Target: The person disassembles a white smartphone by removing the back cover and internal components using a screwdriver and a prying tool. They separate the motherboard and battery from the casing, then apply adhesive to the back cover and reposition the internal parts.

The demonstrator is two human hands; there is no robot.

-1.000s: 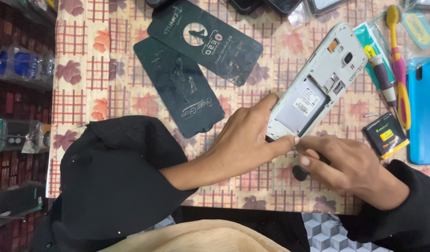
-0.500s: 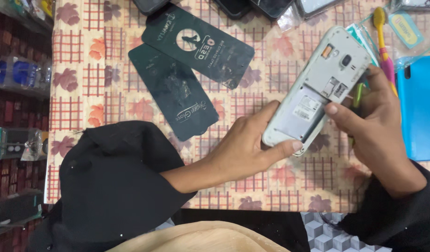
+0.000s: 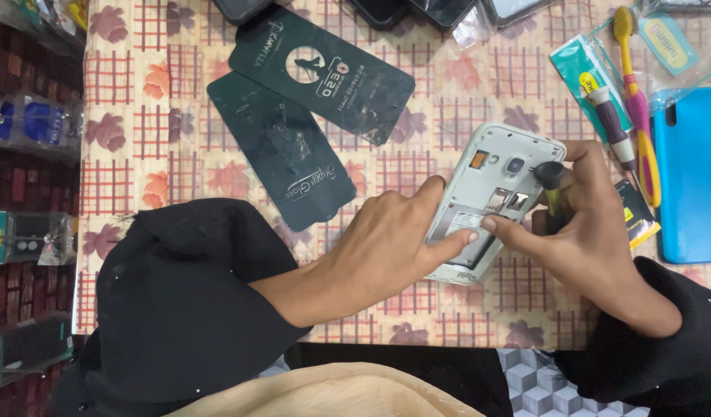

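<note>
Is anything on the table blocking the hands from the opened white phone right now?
Nothing visible does. The left hand already rests on the white phone, and the right hand holds a screwdriver against its top edge.

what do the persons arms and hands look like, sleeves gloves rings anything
Both hands are bare: the left hand and the right hand show no gloves, and no rings or watch can be seen. Each arm is covered to the wrist by a loose black sleeve; the left sleeve is wide and billowy, and the right sleeve is the same plain black fabric.
</note>
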